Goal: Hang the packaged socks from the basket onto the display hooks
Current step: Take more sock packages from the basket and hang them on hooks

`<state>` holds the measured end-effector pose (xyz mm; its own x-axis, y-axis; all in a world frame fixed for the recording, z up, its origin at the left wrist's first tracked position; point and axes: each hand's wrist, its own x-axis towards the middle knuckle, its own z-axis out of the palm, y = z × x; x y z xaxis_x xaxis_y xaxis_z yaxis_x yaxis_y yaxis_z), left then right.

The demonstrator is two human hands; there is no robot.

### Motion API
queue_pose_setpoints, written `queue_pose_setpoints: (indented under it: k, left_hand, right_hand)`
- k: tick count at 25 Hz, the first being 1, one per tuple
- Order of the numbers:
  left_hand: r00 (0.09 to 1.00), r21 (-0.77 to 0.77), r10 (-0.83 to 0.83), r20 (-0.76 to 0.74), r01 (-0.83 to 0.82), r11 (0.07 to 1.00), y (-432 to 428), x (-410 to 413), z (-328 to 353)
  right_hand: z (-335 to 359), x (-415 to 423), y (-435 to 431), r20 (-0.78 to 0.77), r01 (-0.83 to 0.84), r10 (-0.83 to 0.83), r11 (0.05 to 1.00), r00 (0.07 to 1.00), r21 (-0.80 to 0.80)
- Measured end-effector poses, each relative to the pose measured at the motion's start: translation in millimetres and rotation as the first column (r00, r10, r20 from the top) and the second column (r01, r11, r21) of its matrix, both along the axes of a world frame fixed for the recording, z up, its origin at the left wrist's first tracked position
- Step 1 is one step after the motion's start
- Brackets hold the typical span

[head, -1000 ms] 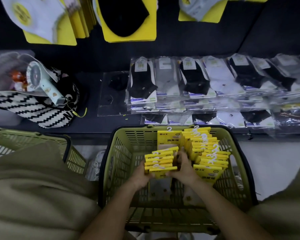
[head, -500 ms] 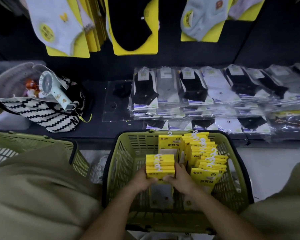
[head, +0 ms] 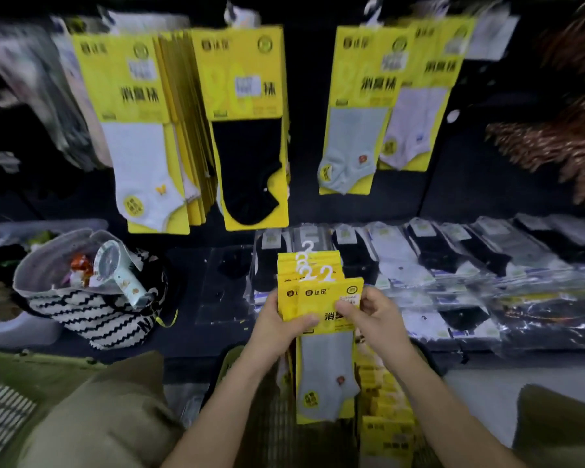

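I hold a stack of yellow-carded sock packs [head: 318,298] upright in front of me, white plastic hooks sticking up at its top. My left hand [head: 277,325] grips the stack's left side, thumb across the front. My right hand [head: 372,315] pinches the front pack's right edge. A grey sock hangs down from the front card. Below, the green basket [head: 230,366] is mostly hidden by my arms; more yellow packs [head: 385,410] lie in it. On the dark display wall hang rows of yellow sock packs [head: 142,130], a black-sock row [head: 247,130] and a grey-sock row [head: 358,113].
A shelf holds clear-bagged socks [head: 453,265] in overlapping rows. At the left stands a zigzag black-and-white bag [head: 92,315] with a small hand fan [head: 115,271] in it. A second basket's rim [head: 0,410] shows at the lower left beside my olive trouser leg.
Both hands have lifted the stack of packs up out of the basket to chest height. My view has tilted up, bringing the hanging packs on the wall fully into sight.
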<state>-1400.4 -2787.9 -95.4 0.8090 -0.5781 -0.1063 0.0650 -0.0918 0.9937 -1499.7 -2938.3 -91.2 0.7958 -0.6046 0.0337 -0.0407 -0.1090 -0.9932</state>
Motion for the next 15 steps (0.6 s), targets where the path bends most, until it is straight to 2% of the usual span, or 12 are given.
queue_pose_setpoints:
  k: [4, 7, 9, 12, 15]
  left_hand:
    - [0.981, -0.095, 0.020, 0.195, -0.001, 0.995, -28.0, 13.7, 66.2]
    - [0.944, -0.177, 0.093, 0.315, -0.038, 0.983, -49.5, 19.3, 113.0]
    - [0.919, -0.230, 0.164, 0.359, -0.083, 0.970, -61.0, 24.8, 144.2]
    - [0.856, -0.319, 0.283, 0.432, -0.149, 0.936, -69.8, 38.1, 192.4]
    - [0.779, -0.417, 0.411, 0.474, -0.212, 0.884, -66.8, 47.8, 229.2]
  right_hand:
    - [65.3, 10.1, -28.3, 0.156, -0.009, 0.008, 1.000, 0.988, 0.006]
    - [110.3, 18.5, -48.8, 0.233, -0.007, 0.013, 1.000, 0.972, -0.028]
    - [140.0, 26.0, -62.2, 0.296, 0.012, -0.001, 0.999, 0.955, -0.038]
    - [191.1, 41.7, -86.4, 0.397, 0.063, -0.069, 0.998, 0.915, 0.027]
    - [235.8, 58.1, -100.7, 0.429, 0.052, -0.057, 0.998, 0.902, 0.023]
